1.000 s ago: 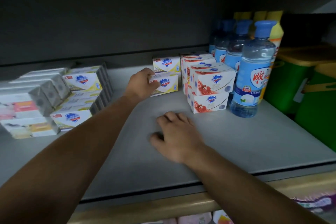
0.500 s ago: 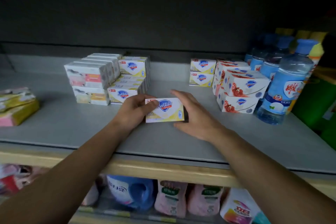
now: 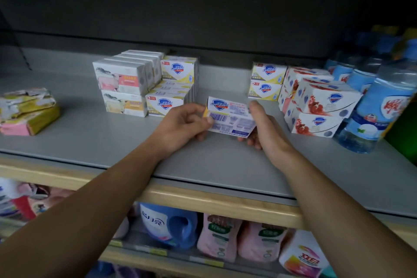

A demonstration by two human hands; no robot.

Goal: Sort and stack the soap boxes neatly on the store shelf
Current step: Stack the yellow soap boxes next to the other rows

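Soap box [image 3: 230,117] sits pinched in our left hand [image 3: 182,124] and right hand [image 3: 262,126]; bumping the yellow stack [image 3: 168,102] at ten o'clock could topple it.

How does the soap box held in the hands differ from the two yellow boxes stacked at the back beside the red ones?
The held box is off the shelf, tilted, gripped by the left hand and right hand; the stacked pair rests upright on the shelf. The held box shows its barcode side; the pair shows front logos. All carry the same blue shield logo and yellow trim.
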